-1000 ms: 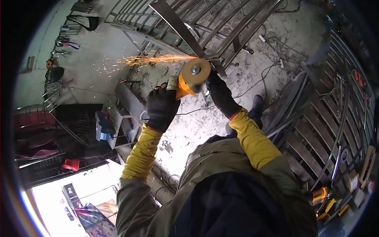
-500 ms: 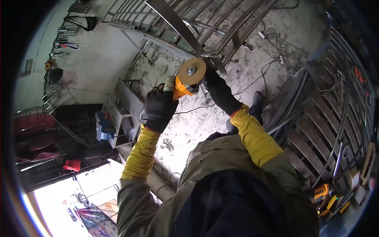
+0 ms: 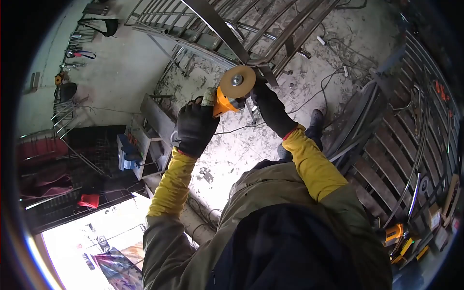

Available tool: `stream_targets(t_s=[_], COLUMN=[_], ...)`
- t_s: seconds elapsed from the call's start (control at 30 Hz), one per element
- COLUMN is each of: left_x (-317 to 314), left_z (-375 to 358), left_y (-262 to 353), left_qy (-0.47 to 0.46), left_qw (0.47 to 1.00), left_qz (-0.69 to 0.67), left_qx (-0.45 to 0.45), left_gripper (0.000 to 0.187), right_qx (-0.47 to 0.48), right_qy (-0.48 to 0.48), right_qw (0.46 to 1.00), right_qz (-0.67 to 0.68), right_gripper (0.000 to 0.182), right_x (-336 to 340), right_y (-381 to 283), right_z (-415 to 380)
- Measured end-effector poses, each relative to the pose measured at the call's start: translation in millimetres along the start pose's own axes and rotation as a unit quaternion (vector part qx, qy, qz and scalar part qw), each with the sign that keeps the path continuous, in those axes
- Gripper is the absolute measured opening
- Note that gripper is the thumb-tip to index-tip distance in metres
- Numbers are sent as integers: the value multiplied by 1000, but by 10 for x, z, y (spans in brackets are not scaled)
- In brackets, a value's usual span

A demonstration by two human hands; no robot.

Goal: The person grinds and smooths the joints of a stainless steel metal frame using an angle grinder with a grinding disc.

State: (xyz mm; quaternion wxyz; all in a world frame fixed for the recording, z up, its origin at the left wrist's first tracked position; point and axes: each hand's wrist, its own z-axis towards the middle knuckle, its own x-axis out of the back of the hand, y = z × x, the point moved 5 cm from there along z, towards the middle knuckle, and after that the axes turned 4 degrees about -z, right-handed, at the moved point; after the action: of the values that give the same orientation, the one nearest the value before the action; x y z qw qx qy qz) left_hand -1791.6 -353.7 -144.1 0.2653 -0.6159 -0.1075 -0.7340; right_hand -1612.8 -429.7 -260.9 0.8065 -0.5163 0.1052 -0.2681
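Observation:
An orange angle grinder (image 3: 225, 104) with a round tan disc (image 3: 232, 88) is held out in front of my body. My left hand (image 3: 195, 125), in a black glove, is wrapped around the grinder's body. In a matching glove, my right hand (image 3: 272, 110) is closed just right of the disc. The disc and the glove hide its fingertips, so what it grips cannot be made out. Beyond the disc, a flat metal bar (image 3: 217, 29) slants down to a joint with bent tubing, close to the disc's upper edge.
A metal railing (image 3: 285, 26) lies across the far floor. Cables (image 3: 323, 89) trail over the dusty floor. To the right lean slatted metal panels (image 3: 382, 159), with a yellow power tool (image 3: 394, 234) below them. A wooden stand (image 3: 154, 154) and a blue object (image 3: 128, 153) are at left.
The grinder and its disc have shifted slightly right and away from me, nearer the metal joint. Both hands keep nearly the same places.

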Motion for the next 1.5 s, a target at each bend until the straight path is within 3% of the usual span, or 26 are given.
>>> stream_targets(t_s=[0.03, 0.1, 0.13, 0.2, 0.33, 0.4, 0.5, 0.53, 0.6, 0.63, 0.7, 0.73, 0.77, 0.8, 0.93, 1.0, 1.03, 1.1, 1.13, 1.2, 1.23, 1.3, 1.33, 1.4, 1.43, 1.5], left_x=[-4, 27, 33, 35, -21, -7, 14, 19, 66, 86, 68, 62, 54, 52, 45, 68, 72, 41, 75, 65, 53, 108, 112, 104, 88, 75], left_z=[0, 12, 17, 29, 21, 15, 61, 54, 34, 55, 106, 119, 132, 131, 94, 67, 63, 80, 84, 78, 69, 69, 83, 119, 99, 39], left_y=[2, 24, 34, 39, 7, 27, 16, -1, 17, 27, 24, 41, 61, 71, 36, 37, 40, 14, 31, 17, 4, 30, 32, 21, 8, 39], left_qy=[0, 26, 26, 18, 10, 24, 11, 12, 49, 49, -6, -6, -7, -9, -34, 77, 77, -2, -2, -58, -58, 16, 16, -17, -16, 10], left_qw=[1000, 1000, 1000, 1000, 1000, 999, 1000, 1000, 997, 997, 999, 999, 999, 1000, 999, 993, 993, 999, 999, 998, 998, 999, 999, 996, 996, 996], left_qz=[0, -3, -4, -5, -3, 27, -13, -13, -3, -3, -19, -20, -8, 5, -5, -36, -36, -18, -18, -1, -2, -7, -8, -82, -83, 28], left_qx=[1, -12, -12, 2, 7, -16, -7, -7, -66, -66, -37, -39, -33, -26, -25, -85, -84, -44, -43, -7, -6, -48, -47, -25, -24, -87], left_gripper=[75, 72, 72, 70, 71, 73, 76, 76, 79, 79, 81, 81, 81, 81, 80, 79, 79, 77, 77, 72, 72, 70, 70, 69, 69, 67], right_qx=[0, -196, -196, 40, -90, -161, -214, -214, -52, -52, -347, -347, -159, 38, -17, -126, -126, -146, -146, -222, -222, 57, 57, -168, -168, -275], right_qy=[-1, -59, -59, 5, -55, -66, -115, -115, -19, -19, -102, -101, -27, 46, -21, -60, -60, -162, -162, -69, -70, 19, 17, -24, -25, -98], right_qw=[1000, 973, 973, 996, 994, 975, 966, 966, 998, 998, 929, 929, 987, 996, 989, 989, 989, 970, 970, 969, 969, 998, 998, 984, 984, 956], right_qz=[0, 109, 109, -80, 16, 139, 86, 86, -21, -22, 76, 76, 8, -60, -143, 38, 38, -109, -108, 85, 85, 12, 11, 56, 55, 13], right_gripper=[35, 36, 36, 37, 37, 37, 39, 39, 38, 38, 36, 36, 36, 36, 36, 45, 45, 39, 39, 46, 46, 49, 49, 47, 47, 48], right_x=[19, -5, -38, -13, -32, -72, -11, -58, -56, 27, 107, 67, 83, 98, 64, 31, 44, 7, 5, 51, -11, -2, 18, 47, 66, 38], right_y=[-31, 94, 197, 110, 237, 255, 189, 263, 280, 73, -35, 59, 60, -15, 90, 142, 151, 163, 98, 1, 144, 20, -30, 27, 1, 83], right_z=[5, -27, -51, -10, -54, -30, -9, -45, -69, 21, 44, -6, 2, -50, -75, -67, -44, 16, 14, -12, -42, 34, 20, -36, -21, -66])
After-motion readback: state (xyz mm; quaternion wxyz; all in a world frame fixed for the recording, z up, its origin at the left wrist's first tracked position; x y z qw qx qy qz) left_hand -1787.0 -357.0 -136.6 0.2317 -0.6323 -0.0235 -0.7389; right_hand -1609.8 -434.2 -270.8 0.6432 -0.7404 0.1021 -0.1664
